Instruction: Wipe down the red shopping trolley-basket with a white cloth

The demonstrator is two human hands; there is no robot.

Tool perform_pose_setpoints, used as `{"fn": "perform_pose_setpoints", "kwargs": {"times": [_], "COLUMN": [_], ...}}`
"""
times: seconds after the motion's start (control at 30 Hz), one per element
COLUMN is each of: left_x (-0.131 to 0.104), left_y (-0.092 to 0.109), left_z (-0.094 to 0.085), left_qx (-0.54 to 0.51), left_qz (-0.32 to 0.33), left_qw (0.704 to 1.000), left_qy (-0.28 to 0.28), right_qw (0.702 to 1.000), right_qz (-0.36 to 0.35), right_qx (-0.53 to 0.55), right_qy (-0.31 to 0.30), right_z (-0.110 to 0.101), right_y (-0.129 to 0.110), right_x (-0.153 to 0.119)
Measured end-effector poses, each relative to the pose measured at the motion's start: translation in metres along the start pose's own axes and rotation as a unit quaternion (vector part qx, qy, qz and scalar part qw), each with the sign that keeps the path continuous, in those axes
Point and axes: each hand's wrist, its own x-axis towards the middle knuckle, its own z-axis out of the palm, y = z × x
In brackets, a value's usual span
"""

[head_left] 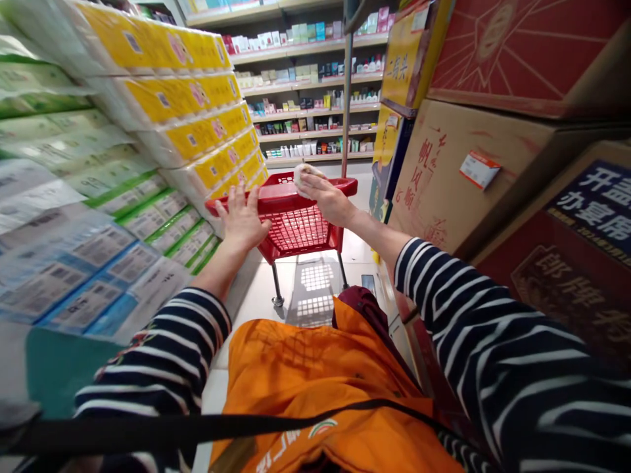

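Note:
A red plastic shopping cart (pixel 300 226) with a lattice basket stands on the pale floor in front of me. My left hand (pixel 243 220) holds the left part of its handle, fingers over the bar and thumb below it. On the right part of the handle, my right hand (pixel 331 198) presses a crumpled whitish cloth (pixel 304 180). The fingers lie over the cloth, and some of it is hidden beneath them.
Yellow tissue packs (pixel 197 98) and green and blue packs (pixel 98 263) are stacked at left. Large cartons (pixel 463 157) rise close at right. A metal post (pixel 347 98) and product shelves (pixel 305 85) stand beyond the cart. A dark flat object (pixel 368 284) lies low at right.

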Motion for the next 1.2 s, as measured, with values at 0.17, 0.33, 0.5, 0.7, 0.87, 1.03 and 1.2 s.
{"fn": "perform_pose_setpoints", "kwargs": {"times": [0.17, 0.33, 0.5, 0.7, 0.87, 1.03, 1.2], "left_x": [0.009, 0.006, -0.001, -0.004, -0.004, -0.004, -0.006], "left_y": [0.029, 0.036, 0.027, -0.003, -0.009, 0.000, 0.010], "left_z": [0.003, 0.006, 0.004, 0.003, 0.005, 0.006, 0.006], "left_qx": [-0.019, -0.014, -0.005, -0.012, -0.013, 0.004, 0.022], "left_qz": [0.020, 0.027, 0.029, 0.041, 0.025, 0.024, 0.026], "left_qw": [0.999, 0.999, 0.999, 0.999, 0.999, 1.000, 0.999], "left_qy": [-0.044, -0.042, -0.018, -0.003, 0.020, 0.012, 0.022], "right_qw": [0.992, 0.976, 0.994, 0.986, 0.964, 0.925, 0.960], "right_qz": [0.086, 0.141, 0.060, 0.095, 0.215, 0.250, 0.173], "right_qx": [-0.064, -0.117, -0.084, -0.121, -0.136, -0.129, -0.114], "right_qy": [0.064, 0.114, 0.040, 0.065, 0.084, 0.256, 0.187], "right_z": [-0.034, -0.043, -0.005, -0.034, -0.054, -0.043, -0.039], "right_y": [0.033, 0.043, 0.010, 0.027, 0.041, 0.019, -0.007], "right_x": [-0.022, -0.024, -0.004, -0.028, -0.065, -0.053, -0.020]}}
